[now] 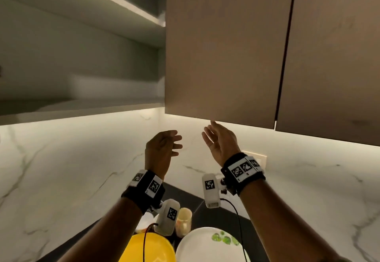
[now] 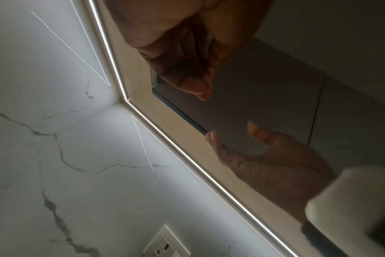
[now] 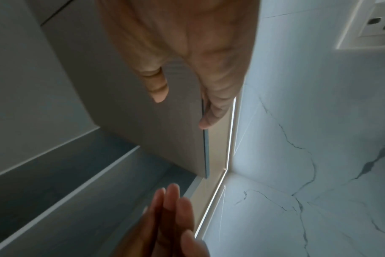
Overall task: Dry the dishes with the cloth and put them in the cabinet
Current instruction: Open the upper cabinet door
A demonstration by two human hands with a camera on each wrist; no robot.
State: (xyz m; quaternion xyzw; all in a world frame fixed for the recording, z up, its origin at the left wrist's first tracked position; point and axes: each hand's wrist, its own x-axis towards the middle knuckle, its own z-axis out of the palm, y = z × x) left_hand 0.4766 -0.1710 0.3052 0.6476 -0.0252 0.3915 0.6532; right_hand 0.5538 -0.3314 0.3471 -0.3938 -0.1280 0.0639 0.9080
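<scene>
Both my hands are raised under the wall cabinet and hold nothing. My right hand is open, palm toward me, and its fingers touch the lower edge of the brown cabinet door, with the thumb in front of the panel. Left of it, my left hand hangs in the air with loosely curled fingers. The cabinet's left part stands open, showing its bottom shelf. Below my wrists lie a yellow plate, a white plate with green marks and a pale cup. No cloth is in view.
A blurred white shape sits inside the open cabinet. A lit strip runs under the cabinet along the marble wall. A white wall socket is behind my right wrist. A second shut door is at right.
</scene>
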